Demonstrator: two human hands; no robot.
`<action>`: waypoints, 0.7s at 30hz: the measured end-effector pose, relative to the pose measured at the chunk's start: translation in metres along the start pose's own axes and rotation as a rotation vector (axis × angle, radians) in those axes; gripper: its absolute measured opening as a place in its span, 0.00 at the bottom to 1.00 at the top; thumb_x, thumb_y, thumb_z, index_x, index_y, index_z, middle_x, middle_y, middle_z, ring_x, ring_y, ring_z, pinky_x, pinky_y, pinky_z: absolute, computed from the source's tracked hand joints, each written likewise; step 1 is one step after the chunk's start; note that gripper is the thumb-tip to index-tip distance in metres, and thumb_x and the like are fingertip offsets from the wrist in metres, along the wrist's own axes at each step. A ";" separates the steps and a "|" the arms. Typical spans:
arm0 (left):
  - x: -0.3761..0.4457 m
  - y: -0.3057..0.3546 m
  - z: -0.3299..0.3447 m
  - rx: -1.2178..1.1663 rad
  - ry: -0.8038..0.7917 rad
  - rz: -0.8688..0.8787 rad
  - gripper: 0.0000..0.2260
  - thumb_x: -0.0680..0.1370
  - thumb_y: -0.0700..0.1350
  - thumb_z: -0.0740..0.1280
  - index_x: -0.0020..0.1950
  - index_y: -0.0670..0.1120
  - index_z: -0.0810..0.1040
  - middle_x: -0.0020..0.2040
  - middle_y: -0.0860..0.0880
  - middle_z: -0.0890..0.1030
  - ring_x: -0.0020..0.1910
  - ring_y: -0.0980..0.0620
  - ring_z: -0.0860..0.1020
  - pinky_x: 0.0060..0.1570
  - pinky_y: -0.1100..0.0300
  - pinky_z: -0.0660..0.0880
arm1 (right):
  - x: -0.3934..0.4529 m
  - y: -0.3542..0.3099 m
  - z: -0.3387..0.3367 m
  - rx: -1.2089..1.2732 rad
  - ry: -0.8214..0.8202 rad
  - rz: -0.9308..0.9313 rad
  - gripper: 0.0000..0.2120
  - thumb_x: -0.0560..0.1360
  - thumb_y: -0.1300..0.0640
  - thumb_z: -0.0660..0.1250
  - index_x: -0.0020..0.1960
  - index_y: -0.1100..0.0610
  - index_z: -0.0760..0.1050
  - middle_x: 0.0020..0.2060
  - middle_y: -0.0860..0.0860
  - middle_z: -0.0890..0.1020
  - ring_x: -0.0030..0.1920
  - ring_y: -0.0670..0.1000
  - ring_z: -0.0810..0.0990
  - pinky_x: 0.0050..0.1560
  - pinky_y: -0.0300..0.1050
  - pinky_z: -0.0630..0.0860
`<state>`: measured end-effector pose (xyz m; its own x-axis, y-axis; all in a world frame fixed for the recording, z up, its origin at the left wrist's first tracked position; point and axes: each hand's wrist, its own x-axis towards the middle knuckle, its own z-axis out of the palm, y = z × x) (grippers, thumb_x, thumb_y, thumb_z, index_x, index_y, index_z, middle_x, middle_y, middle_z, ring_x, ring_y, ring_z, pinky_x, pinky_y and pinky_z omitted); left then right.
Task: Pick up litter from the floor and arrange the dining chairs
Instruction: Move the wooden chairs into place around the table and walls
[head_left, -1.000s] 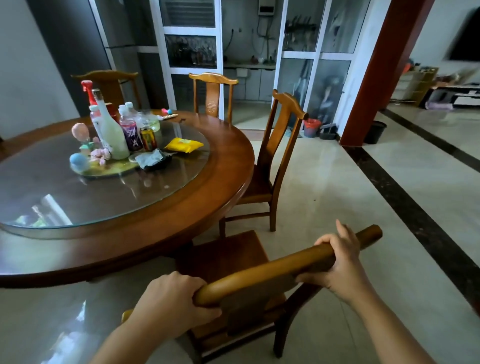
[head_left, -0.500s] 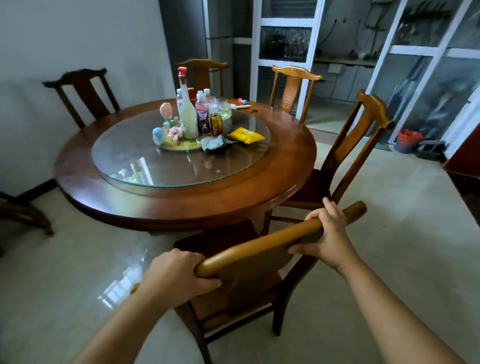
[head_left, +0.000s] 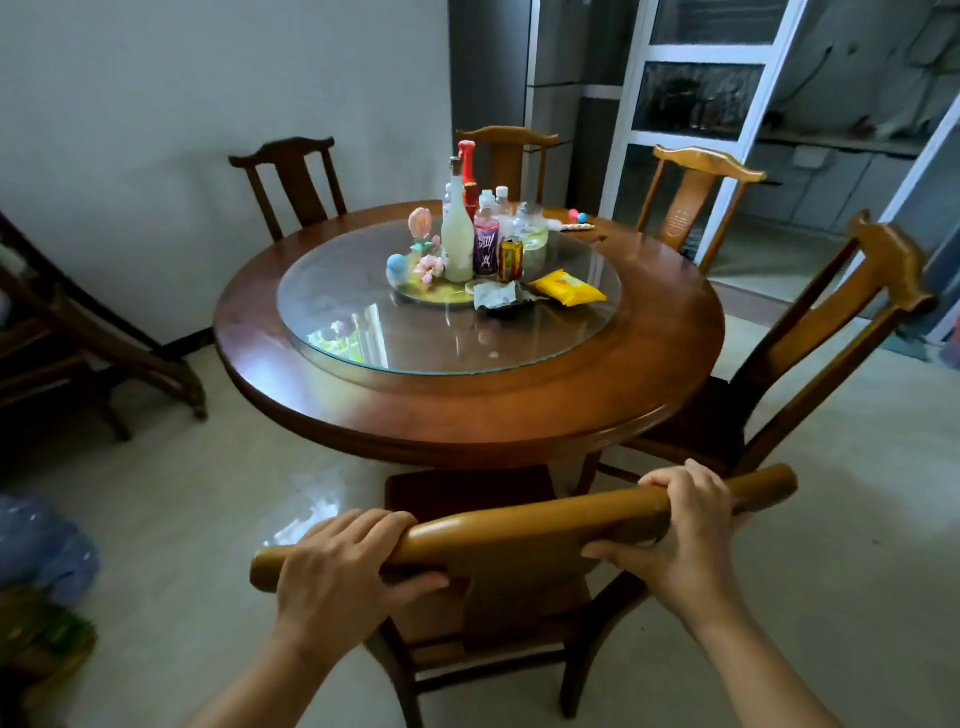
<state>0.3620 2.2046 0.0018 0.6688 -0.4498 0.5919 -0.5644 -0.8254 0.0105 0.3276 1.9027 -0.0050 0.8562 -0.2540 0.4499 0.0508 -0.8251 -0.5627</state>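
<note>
Both hands, left hand (head_left: 337, 566) and right hand (head_left: 685, 540), have fingers (head_left: 363, 519) wrapped round the chair (head_left: 519, 530) top rail. To finish well, the person should push it evenly, squarely under the bench (head_left: 467, 415), clear of the neighbouring chair (head_left: 810, 332).

The chair (head_left: 519, 540) under my hands has a honey-brown top rail and a darker reddish-brown seat. The round table (head_left: 467, 405) beyond it is glossy red-brown with a clear glass disc (head_left: 395, 332) in the middle. On the glass, a yellow packet (head_left: 569, 287) lies to the right, beside a crumpled silver-grey wrapper (head_left: 496, 296). Further off stand a pale milky bottle (head_left: 457, 244), a purple-labelled bottle (head_left: 486, 249), a gold and red can (head_left: 511, 259) and a red spray bottle (head_left: 467, 163). The far left chair (head_left: 291, 182) is dark brown. The floor (head_left: 831, 519) is pale cream, the wall (head_left: 156, 104) off-white.
</note>
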 end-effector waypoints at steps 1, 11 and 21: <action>0.004 -0.002 0.001 0.014 0.013 -0.002 0.25 0.66 0.68 0.62 0.42 0.48 0.83 0.36 0.52 0.84 0.32 0.52 0.82 0.32 0.60 0.77 | 0.005 0.000 0.002 0.000 0.007 -0.004 0.41 0.51 0.23 0.64 0.50 0.54 0.70 0.52 0.53 0.73 0.64 0.59 0.66 0.61 0.54 0.63; 0.020 -0.009 0.014 0.046 0.026 -0.004 0.27 0.67 0.69 0.61 0.44 0.47 0.83 0.37 0.50 0.85 0.33 0.50 0.83 0.33 0.59 0.78 | 0.031 0.005 0.005 -0.014 0.002 -0.005 0.40 0.50 0.24 0.64 0.48 0.54 0.70 0.50 0.55 0.74 0.58 0.59 0.69 0.55 0.58 0.70; 0.029 -0.044 0.023 0.030 -0.047 -0.067 0.33 0.69 0.74 0.54 0.44 0.47 0.83 0.38 0.50 0.85 0.35 0.50 0.83 0.37 0.59 0.78 | 0.035 0.001 0.043 0.004 -0.010 0.040 0.38 0.52 0.21 0.61 0.49 0.48 0.66 0.51 0.53 0.73 0.60 0.58 0.67 0.56 0.75 0.66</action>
<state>0.4176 2.2205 -0.0006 0.7273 -0.4081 0.5518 -0.5032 -0.8638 0.0244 0.3795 1.9151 -0.0199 0.8627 -0.2815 0.4201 0.0186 -0.8125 -0.5827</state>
